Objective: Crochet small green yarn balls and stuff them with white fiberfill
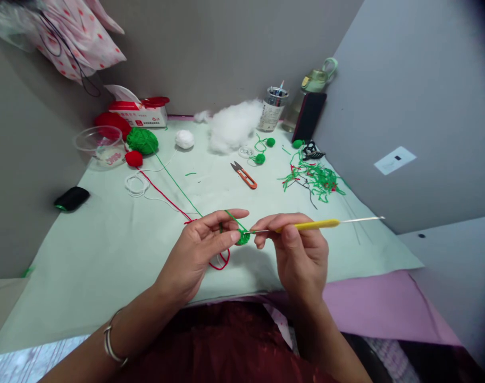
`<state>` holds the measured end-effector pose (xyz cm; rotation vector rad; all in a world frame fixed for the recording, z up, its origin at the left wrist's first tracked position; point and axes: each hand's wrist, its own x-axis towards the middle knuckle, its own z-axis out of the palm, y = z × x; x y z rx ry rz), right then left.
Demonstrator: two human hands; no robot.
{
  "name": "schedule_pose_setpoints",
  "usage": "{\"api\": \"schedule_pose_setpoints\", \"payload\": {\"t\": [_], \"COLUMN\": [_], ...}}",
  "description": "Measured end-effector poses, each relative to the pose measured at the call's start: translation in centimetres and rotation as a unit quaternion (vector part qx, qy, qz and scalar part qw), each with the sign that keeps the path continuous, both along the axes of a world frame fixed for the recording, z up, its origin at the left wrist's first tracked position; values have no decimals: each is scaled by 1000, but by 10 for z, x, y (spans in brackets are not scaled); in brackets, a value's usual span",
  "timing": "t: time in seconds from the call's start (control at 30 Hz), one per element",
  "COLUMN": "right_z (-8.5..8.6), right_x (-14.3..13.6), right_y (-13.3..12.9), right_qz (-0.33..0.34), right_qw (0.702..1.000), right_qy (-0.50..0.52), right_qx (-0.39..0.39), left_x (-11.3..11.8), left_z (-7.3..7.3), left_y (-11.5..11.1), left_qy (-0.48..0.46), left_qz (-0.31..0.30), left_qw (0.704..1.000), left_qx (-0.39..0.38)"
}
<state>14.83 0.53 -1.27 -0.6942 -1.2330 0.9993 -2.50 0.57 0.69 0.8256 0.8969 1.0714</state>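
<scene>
My left hand (202, 242) pinches a small green crochet piece (243, 237) between thumb and fingers. Green yarn (178, 186) runs from the green ball (142, 140) to this hand and passes over its raised index finger. In my right hand (300, 244) is a crochet hook with a yellow handle (316, 225), its metal tip at the green piece. The hook's other thin metal end points to the right. Red yarn (222, 264) loops below my left hand. Whether the tip sits inside a stitch is too small to tell.
Orange thread snips (244, 175) lie mid-table, with white stuffing (234, 127) behind. Green and red yarn scraps (320, 180) are piled at right. A clear plastic tub (99, 146), white yarn ball (184, 139), tissue box (141, 113), pen cup (273, 109) and phone (309, 117) stand around.
</scene>
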Motion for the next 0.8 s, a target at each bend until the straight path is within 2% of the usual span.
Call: {"api": "schedule_pose_setpoints", "payload": {"t": [0.2, 0.47, 0.63, 0.73, 0.8], "right_z": [1, 1, 5, 2, -5], "right_x": [0, -1, 1, 0, -3], "right_y": [-10, -10, -9, -9, -10], "right_qz": [-65, -95, -89, -107, -148], "right_qw": [985, 967, 949, 923, 891], "right_qy": [-119, -183, -236, -293, -347], "right_qx": [102, 151, 189, 227, 253], "left_x": [0, -2, 2, 6, 8], "left_z": [-3, -8, -4, -1, -1], "left_y": [0, -1, -3, -5, -6], "left_qy": [22, 55, 79, 98, 85], "left_qz": [20, 34, 65, 95, 103], "left_qw": [999, 996, 993, 988, 989], "left_qx": [38, 63, 66, 68, 57]}}
